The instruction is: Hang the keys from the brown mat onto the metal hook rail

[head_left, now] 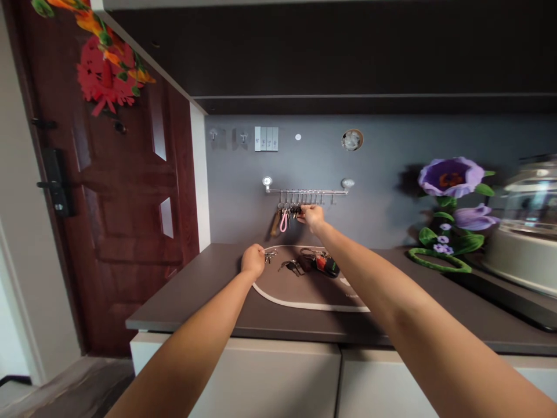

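Note:
My right hand (313, 217) is raised to the metal hook rail (308, 191) on the grey wall, its fingers pinched on keys at the hooks. Just left of it more keys (289, 212) hang from the rail, along with a pink strap (284, 221) and a brown tag (275, 223). Low over the counter, my left hand (253, 260) is closed, with a bunch of keys (270, 255) at its fingertips. Between my arms a dark set of keys (294, 267) lies on the brown mat (296, 297). Beside it is a black and red pouch (325, 265).
A purple flower ornament (452, 180) and a clear-domed appliance (528, 232) stand on the right of the counter (195, 290). A dark shelf (331, 52) overhangs it. At the left is a red-brown door (139, 273). Light switches (266, 139) are on the wall.

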A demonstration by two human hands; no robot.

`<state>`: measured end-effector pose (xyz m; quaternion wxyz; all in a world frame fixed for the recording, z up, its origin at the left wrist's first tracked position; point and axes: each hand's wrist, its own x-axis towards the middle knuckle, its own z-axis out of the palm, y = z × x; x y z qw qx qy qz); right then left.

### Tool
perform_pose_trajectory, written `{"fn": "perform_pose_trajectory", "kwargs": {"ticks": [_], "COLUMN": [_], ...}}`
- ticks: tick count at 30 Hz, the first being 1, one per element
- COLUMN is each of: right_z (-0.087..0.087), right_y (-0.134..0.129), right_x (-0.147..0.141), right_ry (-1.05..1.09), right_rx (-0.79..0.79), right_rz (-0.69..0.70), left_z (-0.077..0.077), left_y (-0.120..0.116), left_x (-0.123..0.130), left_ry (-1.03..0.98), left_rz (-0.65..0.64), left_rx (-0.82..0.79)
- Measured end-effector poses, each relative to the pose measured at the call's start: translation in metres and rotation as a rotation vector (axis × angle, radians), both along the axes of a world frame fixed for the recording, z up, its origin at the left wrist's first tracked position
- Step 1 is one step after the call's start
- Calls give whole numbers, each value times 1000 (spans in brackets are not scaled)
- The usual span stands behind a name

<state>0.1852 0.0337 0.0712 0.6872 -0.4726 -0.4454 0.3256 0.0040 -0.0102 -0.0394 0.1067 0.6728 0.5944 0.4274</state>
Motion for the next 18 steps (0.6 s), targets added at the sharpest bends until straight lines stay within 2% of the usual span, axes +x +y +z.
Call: {"fn": "perform_pose_trajectory", "kwargs": {"ticks": [9,18], "right_z": [-6,-24], "right_y": [1,-9], "right_x": [5,3], "right_ry": [-51,-92], "right_rx": [8,-6], "right_rz": [-16,-43], "left_z": [2,1], "left_y": [1,-1], "left_x": [0,-2], "left_ry": [-50,-72], "left_rz": [11,-37], "left_rx": [-29,-108]}}
